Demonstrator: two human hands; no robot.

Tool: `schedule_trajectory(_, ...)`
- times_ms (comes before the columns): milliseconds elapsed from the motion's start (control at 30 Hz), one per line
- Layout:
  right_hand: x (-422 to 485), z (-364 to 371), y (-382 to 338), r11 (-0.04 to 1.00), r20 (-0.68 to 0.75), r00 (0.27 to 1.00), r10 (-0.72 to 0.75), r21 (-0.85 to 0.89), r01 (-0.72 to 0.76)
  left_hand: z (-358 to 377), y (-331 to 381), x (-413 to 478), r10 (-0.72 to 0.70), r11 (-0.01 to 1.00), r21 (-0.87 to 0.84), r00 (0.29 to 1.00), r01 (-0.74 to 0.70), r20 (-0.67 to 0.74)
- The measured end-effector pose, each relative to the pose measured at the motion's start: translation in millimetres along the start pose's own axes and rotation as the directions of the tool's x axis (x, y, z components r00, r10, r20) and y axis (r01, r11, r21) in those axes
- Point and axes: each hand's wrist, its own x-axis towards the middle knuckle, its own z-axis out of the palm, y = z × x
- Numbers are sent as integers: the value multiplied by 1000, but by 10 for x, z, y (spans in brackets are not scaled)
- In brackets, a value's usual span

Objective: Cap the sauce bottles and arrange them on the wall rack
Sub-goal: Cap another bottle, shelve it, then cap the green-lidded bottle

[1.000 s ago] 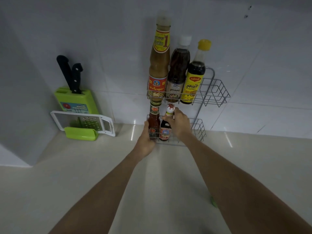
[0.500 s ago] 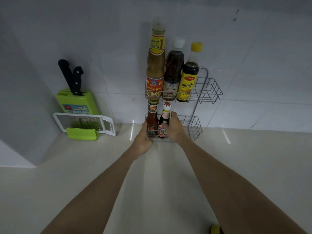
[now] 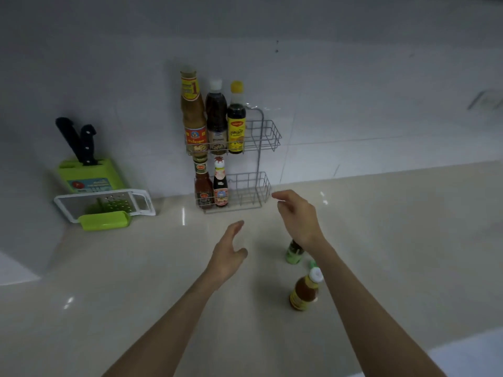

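A two-tier wire wall rack (image 3: 268, 134) hangs on the tiled wall. Its upper tier holds three tall capped bottles (image 3: 216, 118). In the lower tier stand a red sauce bottle (image 3: 202, 186) and a small dark bottle with a white cap (image 3: 220, 186). On the counter stand a green-labelled bottle (image 3: 294, 251), partly hidden by my right wrist, and an orange sauce bottle with a white cap (image 3: 303, 292). A small green cap (image 3: 313, 263) lies between them. My left hand (image 3: 228, 254) and my right hand (image 3: 296, 216) hover open above the counter, holding nothing.
A green knife block (image 3: 89, 175) with two black-handled knives stands at the left against the wall, with a white and green grater (image 3: 104, 206) leaning in front of it. The right parts of both rack tiers hold nothing. The beige counter (image 3: 394, 240) extends right.
Both hands let go of the two small bottles in the lower tier and pulled back toward me over the counter. The view has tilted down, bringing the two counter bottles into sight.
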Motion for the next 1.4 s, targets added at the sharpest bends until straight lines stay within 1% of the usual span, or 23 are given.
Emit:
schedule_trajectory(67, -231, -276, 120, 998, -40, 999, -32, -46, 30, 234, 78, -171, 35, 998, 47, 996, -39, 79)
schedule_trajectory(133, -445, -490, 314, 995, -93, 995, -33, -99, 24, 464, 149, -329, 56, 995, 78, 988, -68, 145)
schedule_trajectory(200, -673, -639, 577, 988, -135, 991, 4, -151, -25, 700, 188, -471, 65, 992, 95, 976, -87, 209)
schedule_trajectory(267, -877, -709, 886, 978, -130, 988, 86, -177, -108, 916, 209, -561, 68, 991, 96, 964, -95, 256)
schedule_trajectory(333, -1042, -683, 1178, 956, -77, 986, 147, -247, -161, 1071, 207, -599, 69, 991, 93, 961, -97, 269)
schedule_trajectory(400, -1188, -601, 1432, 929, 40, 984, 174, -339, -150, 1206, 176, -617, 65, 992, 91, 962, -93, 265)
schedule_trajectory(500, -1331, -429, 1658, 912, 257, 946, 196, -401, -80, 1343, 101, -619, 49, 994, 81, 973, -70, 227)
schedule_trajectory(600, -1373, -292, 1909, 904, 391, 909, 145, -427, 39, 1476, 78, -587, 45, 995, 77, 984, -59, 170)
schedule_trajectory(700, -1384, -216, 2103, 846, 421, 895, 144, -523, 110, 1548, 52, -577, 41, 995, 85, 990, -53, 138)
schedule_trajectory(933, -1444, -179, 2320, 791, 416, 908, 46, -571, 221, 1595, -68, -577, 26, 993, 110, 992, -39, 120)
schedule_trajectory(967, -1455, -188, 2317, 804, 415, 908, 57, -558, 205, 1600, -80, -577, 25, 993, 110, 993, -38, 118)
schedule_trajectory(1000, -1451, -210, 2302, 833, 371, 926, 65, -531, 155, 1605, -85, -577, 26, 994, 106, 993, -38, 115)
schedule_trajectory(1033, -1432, -246, 2254, 877, 325, 940, 98, -476, 73, 1613, -91, -573, 28, 994, 101, 993, -40, 112)
schedule_trajectory(1100, -1357, -362, 2053, 949, 163, 976, 142, -303, -88, 1621, -95, -574, 36, 995, 91, 994, -46, 108)
schedule_trajectory(1133, -1297, -442, 1893, 969, 57, 990, 127, -219, -112, 1621, -84, -581, 41, 995, 82, 993, -50, 109)
schedule_trajectory(1167, -1244, -529, 1724, 987, -42, 995, 94, -129, -99, 1621, -81, -584, 42, 996, 70, 993, -51, 115)
schedule_trajectory(1200, -1186, -623, 1549, 997, -81, 994, 74, -21, -76, 1619, -77, -586, 42, 997, 56, 991, -49, 125)
schedule_trajectory(1233, -1131, -724, 1377, 996, -59, 997, 47, 84, -42, 1615, -70, -587, 43, 998, 46, 990, -50, 134)
schedule_trajectory(1267, -1083, -825, 1221, 989, 4, 1000, 0, 146, -1, 1609, -62, -585, 46, 998, 38, 989, -52, 141)
schedule_trajectory(1300, -1035, -909, 1104, 986, 83, 994, -77, 156, 64, 1601, -63, -576, 46, 998, 34, 988, -52, 151)
schedule_trajectory(1333, -989, -977, 1018, 982, 176, 970, -168, 115, 149, 1591, -60, -568, 45, 998, 27, 985, -50, 164)
schedule_trajectory(1400, -921, -1062, 921, 945, 384, 872, -303, 0, 328, 1558, -57, -554, 46, 998, 34, 979, -54, 199)
